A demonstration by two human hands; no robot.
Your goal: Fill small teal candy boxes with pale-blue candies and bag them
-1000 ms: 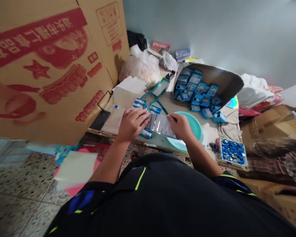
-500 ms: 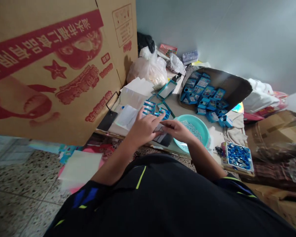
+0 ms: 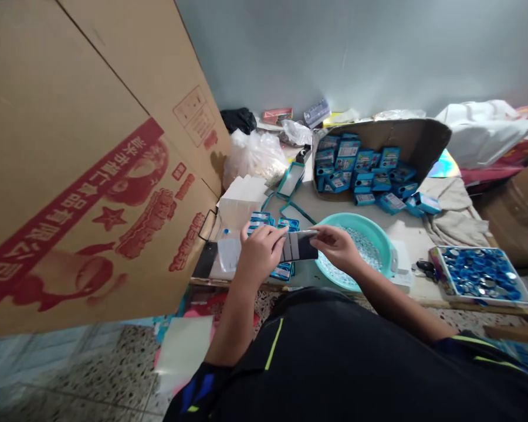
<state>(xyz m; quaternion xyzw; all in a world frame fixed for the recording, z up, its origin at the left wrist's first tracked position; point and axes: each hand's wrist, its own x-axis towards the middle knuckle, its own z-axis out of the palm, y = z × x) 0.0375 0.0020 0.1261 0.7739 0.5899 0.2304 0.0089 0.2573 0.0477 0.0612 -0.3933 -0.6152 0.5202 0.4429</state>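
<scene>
A dark flat strip with pale grey bands point(image 3: 297, 246) is held level between my two hands. My left hand point(image 3: 260, 253) closes on its left end, and my right hand point(image 3: 338, 246) pinches its right end between thumb and fingers. Beneath and behind the strip, small blue boxes point(image 3: 283, 271) lie in rows on the table, partly hidden by my left hand. Close to my right hand stands a turquoise basin point(image 3: 385, 243) holding many small pale pieces.
A tipped cardboard carton point(image 3: 426, 138) spills blue boxes at the back. To the right are a tray of shiny blue round pieces point(image 3: 479, 272) and black scissors point(image 3: 426, 268). A tall printed carton point(image 3: 114, 105) walls off the left, near white sheets point(image 3: 242, 199).
The view has swung, so the table appears further left. My hands have moved apart, and the dark strip now shows its banded face stretched between them, uncovering blue boxes below.
</scene>
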